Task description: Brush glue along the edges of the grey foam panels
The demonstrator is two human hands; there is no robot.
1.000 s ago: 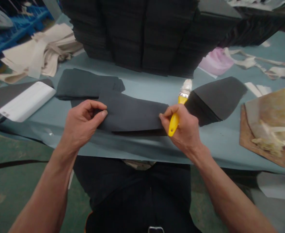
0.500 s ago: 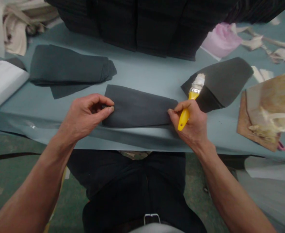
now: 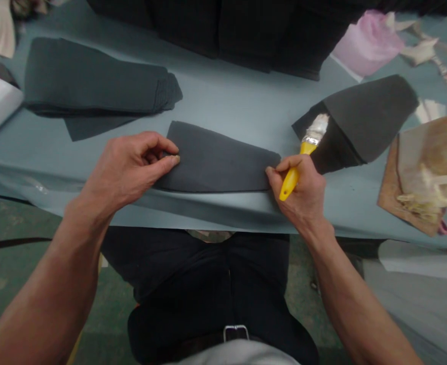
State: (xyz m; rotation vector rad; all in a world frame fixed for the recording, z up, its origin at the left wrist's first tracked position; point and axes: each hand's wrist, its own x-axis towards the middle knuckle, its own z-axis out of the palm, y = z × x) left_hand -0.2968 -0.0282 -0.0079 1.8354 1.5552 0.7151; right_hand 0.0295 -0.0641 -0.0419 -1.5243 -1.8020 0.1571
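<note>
Inspection finds a dark grey foam sheet lying flat near the front edge of the desk, at mid-length, on its pale blue covering. The left hand is at the sheet's left end, its grip closed in a pinch between thumb and fingers on the edge. The right hand has a clenched grip on the yellow handle of a glue-caked brush, with its fingertips against the sheet's right end.

Beyond the right hand lies a dark wedge-shaped foam piece; a folded dark foam stack sits toward the back-left corner. Near the right edge is a residue-crusted board.

Step in hand, by judgement: positioning the sheet — the next move calls for accurate alignment before any brushing.
</note>
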